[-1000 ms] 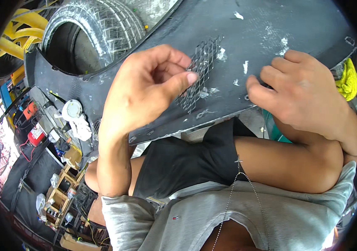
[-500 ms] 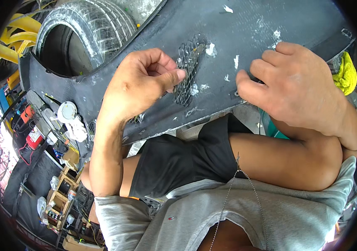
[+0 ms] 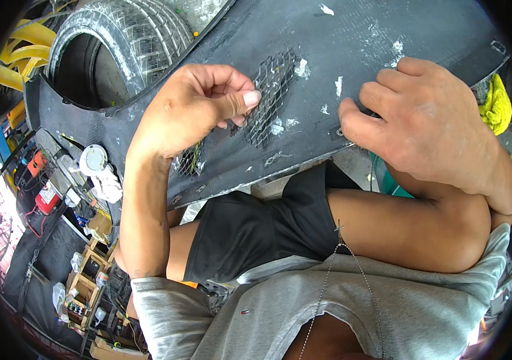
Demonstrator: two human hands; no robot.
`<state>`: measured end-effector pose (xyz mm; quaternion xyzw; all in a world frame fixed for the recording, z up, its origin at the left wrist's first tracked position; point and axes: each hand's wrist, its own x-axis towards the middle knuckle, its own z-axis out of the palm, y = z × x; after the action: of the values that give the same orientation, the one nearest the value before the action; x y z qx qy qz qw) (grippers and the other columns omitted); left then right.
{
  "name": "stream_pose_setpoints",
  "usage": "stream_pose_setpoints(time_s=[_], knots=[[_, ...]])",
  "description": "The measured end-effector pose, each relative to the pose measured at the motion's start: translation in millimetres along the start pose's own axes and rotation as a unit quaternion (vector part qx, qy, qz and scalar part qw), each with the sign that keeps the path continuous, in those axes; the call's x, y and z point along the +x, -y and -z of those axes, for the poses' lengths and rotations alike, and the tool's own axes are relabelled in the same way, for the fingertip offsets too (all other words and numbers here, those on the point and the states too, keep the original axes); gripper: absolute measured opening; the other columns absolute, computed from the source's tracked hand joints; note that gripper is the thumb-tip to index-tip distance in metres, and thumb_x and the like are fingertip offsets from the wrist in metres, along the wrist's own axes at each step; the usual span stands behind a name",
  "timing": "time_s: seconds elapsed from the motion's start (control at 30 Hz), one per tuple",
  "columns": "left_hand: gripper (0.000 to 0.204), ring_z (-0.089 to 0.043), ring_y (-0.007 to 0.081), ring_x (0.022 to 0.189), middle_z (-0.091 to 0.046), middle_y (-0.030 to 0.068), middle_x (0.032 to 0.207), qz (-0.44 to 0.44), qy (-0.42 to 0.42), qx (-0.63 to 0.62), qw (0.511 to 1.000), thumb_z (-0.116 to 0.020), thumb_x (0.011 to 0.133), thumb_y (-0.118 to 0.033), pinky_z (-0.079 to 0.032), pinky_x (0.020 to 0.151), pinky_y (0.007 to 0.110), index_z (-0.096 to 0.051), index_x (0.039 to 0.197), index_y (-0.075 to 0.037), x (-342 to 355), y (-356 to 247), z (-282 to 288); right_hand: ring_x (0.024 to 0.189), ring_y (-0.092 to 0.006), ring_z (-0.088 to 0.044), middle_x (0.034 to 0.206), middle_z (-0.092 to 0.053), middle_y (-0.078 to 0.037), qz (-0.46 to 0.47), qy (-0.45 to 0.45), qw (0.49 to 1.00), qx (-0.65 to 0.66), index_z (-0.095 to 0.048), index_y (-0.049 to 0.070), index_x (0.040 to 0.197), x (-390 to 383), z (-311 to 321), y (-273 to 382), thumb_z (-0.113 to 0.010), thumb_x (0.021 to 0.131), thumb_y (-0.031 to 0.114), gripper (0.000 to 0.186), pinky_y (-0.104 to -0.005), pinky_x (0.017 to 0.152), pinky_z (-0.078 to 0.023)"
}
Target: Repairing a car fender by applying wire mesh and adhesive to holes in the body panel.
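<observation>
My left hand (image 3: pixel 202 105) pinches a piece of dark metal mesh (image 3: pixel 271 99) between thumb and fingers, over a large dark grey curved panel (image 3: pixel 376 30) with white smudges. A second piece of mesh (image 3: pixel 189 159) lies on the panel below that hand, partly hidden by it. My right hand (image 3: pixel 409 120) is over the right part of the panel with its fingers curled; I cannot make out what, if anything, is inside them.
A tyre (image 3: pixel 154 42) is beyond the panel, beside yellow pieces (image 3: pixel 25 45). A white round lid (image 3: pixel 93 159) with white crumpled material, a red device (image 3: pixel 46 198) and wooden crates (image 3: pixel 85 291) are at left. A yellow cloth (image 3: pixel 495 108) is at right.
My left hand has moved to the left with the mesh, exposing more of the second piece below it. My right hand shifted slightly up and left, its fingers still curled.
</observation>
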<state>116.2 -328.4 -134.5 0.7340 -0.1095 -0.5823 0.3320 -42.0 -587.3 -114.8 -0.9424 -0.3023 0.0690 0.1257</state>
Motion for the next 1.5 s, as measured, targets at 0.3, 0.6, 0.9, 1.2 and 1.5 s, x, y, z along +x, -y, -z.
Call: stream_pose_setpoints(time_s=[0.3,0.6,0.9,1.2,1.5], knots=[[0.018,-0.064,0.0064,0.070,-0.070,-0.0011,0.078,0.038,-0.023,0.030,0.999,-0.078,0.096,-0.021,-0.047,0.063,0.023,-0.075,0.093,-0.003,-9.3,-13.4,-9.7,0.069,-0.0169,-0.058,0.073,-0.054,0.001,0.005,0.015,1.000,-0.003,-0.069,0.010,0.093,-1.3,-0.3,-2.8,-0.067,0.073,0.016,0.021,-0.0312,0.064,-0.045],[0.017,-0.063,0.0053,0.068,-0.069,-0.0027,0.076,0.041,-0.053,0.089,0.994,-0.078,0.096,-0.022,-0.045,0.059,0.022,-0.076,0.092,-0.005,-7.1,-10.8,-16.5,0.068,-0.0161,-0.058,0.073,-0.054,0.001,0.010,0.014,1.000,-0.017,-0.069,0.010,0.093,-0.3,-1.4,-1.9,-0.066,0.075,0.016,0.019,-0.0306,0.064,-0.045],[0.020,-0.059,0.0051,0.063,-0.063,-0.0028,0.070,0.017,-0.090,0.158,0.983,-0.076,0.097,-0.019,-0.043,0.058,0.023,-0.071,0.085,-0.003,-9.3,-4.5,-23.9,0.068,-0.0160,-0.058,0.073,-0.053,0.001,0.004,-0.002,1.000,-0.006,-0.069,0.011,0.093,0.3,-2.4,0.1,-0.067,0.076,0.017,0.019,-0.0305,0.064,-0.045],[0.019,-0.054,0.0049,0.067,-0.063,-0.0040,0.074,-0.015,-0.116,0.033,0.993,-0.075,0.099,-0.017,-0.043,0.062,0.023,-0.070,0.089,-0.001,-12.2,11.9,-34.2,0.068,-0.0162,-0.057,0.073,-0.052,0.001,-0.005,-0.007,1.000,-0.005,-0.069,0.011,0.094,0.0,-3.9,0.9,-0.067,0.076,0.018,0.020,-0.0301,0.062,-0.044],[0.023,-0.047,0.0062,0.060,-0.057,-0.0020,0.064,-0.008,-0.203,0.031,0.979,-0.072,0.096,-0.016,-0.038,0.054,0.028,-0.067,0.082,0.001,-13.4,7.8,-52.2,0.068,-0.0168,-0.057,0.072,-0.051,0.001,-0.006,-0.009,1.000,0.000,-0.069,0.011,0.094,0.3,-5.2,0.9,-0.067,0.075,0.017,0.021,-0.0311,0.062,-0.044]])
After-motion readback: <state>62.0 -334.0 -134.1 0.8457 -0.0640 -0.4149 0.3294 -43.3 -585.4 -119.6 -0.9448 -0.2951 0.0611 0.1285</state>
